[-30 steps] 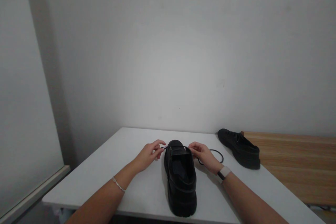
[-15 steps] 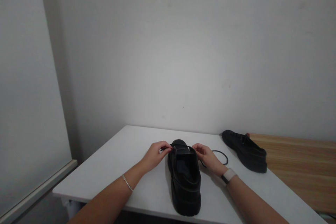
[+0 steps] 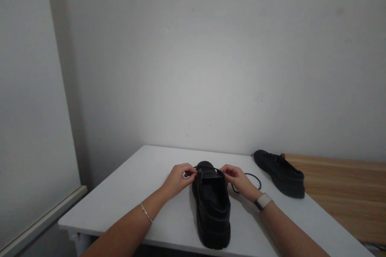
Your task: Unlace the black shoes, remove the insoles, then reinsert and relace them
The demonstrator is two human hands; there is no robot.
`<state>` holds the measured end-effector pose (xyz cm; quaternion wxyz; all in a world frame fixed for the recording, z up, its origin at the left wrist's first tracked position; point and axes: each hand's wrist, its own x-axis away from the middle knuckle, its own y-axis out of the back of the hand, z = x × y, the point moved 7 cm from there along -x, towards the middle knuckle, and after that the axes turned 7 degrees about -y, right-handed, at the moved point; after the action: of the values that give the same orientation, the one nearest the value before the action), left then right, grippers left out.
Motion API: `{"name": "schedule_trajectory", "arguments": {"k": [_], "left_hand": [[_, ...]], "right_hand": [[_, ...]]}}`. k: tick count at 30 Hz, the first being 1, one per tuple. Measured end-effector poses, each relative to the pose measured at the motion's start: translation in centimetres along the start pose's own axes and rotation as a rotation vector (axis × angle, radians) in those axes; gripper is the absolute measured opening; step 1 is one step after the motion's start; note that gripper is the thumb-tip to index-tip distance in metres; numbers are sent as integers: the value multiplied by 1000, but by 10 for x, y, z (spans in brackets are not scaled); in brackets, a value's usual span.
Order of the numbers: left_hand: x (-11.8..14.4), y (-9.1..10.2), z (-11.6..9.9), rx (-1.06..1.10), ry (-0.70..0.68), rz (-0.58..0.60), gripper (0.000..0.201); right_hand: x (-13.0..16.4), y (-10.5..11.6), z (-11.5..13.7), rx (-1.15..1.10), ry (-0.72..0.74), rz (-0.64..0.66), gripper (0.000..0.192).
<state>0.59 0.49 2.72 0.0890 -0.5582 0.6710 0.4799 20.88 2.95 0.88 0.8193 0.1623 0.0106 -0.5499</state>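
A black shoe (image 3: 213, 225) stands upright on the white table, its heel toward me and its toe toward the wall. My left hand (image 3: 181, 178) is closed in a pinch at the left lace flap, where a bit of black shoelace (image 3: 255, 176) shows by the fingertips. On the opposite side, my right hand (image 3: 237, 178) pinches at the right flap, with the lace running from it. One stretch of lace crosses above the tongue between both hands; a loose loop lies on the table right of my right hand. The fingertips are partly hidden.
Another black shoe (image 3: 280, 173), with its lace tied, stands at the table's right edge. Beyond it lies a wood-grain surface (image 3: 340, 192). The white table (image 3: 120, 200) meets a grey wall (image 3: 193, 68) at the back, and a white panel (image 3: 30, 108) stands at the left.
The view has shifted very slightly. Both hands keep nearly the same place at the shoe, with only small finger movement.
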Motion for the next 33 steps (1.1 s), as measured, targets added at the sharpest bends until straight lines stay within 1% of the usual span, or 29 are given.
{"name": "schedule_trajectory", "arguments": {"k": [4, 8, 13, 17, 19, 21, 23, 25, 27, 29, 33], "left_hand": [[0, 0, -5, -36, -25, 6, 14], [-1, 1, -6, -61, -46, 1, 14], [0, -1, -3, -54, -36, -2, 12], [0, -1, 0, 9, -2, -15, 11], [-1, -1, 0, 24, 6, -22, 11], [-2, 1, -2, 2, -23, -37, 9], [-3, 4, -4, -31, -61, -65, 9], [-3, 6, -5, -39, -72, -77, 9], [-3, 5, -3, -16, -54, -65, 9], [-3, 3, -1, 12, -27, -49, 9], [-2, -2, 3, 104, 38, -44, 12]], "right_hand": [[-1, 4, -1, 28, 4, -1, 35], [0, 6, 2, 51, 19, -38, 35], [1, 2, 6, 77, 15, -60, 32], [1, 3, 6, 85, 23, -127, 27], [2, 7, 10, 148, 50, -175, 23], [3, 11, 14, 239, 81, -232, 20], [4, 13, 16, 281, 89, -255, 18], [3, 12, 13, 250, 57, -233, 19], [1, 9, 9, 192, 20, -193, 21], [1, 6, 7, 150, 17, -157, 23], [3, 5, 17, 133, 41, -132, 36]]}}
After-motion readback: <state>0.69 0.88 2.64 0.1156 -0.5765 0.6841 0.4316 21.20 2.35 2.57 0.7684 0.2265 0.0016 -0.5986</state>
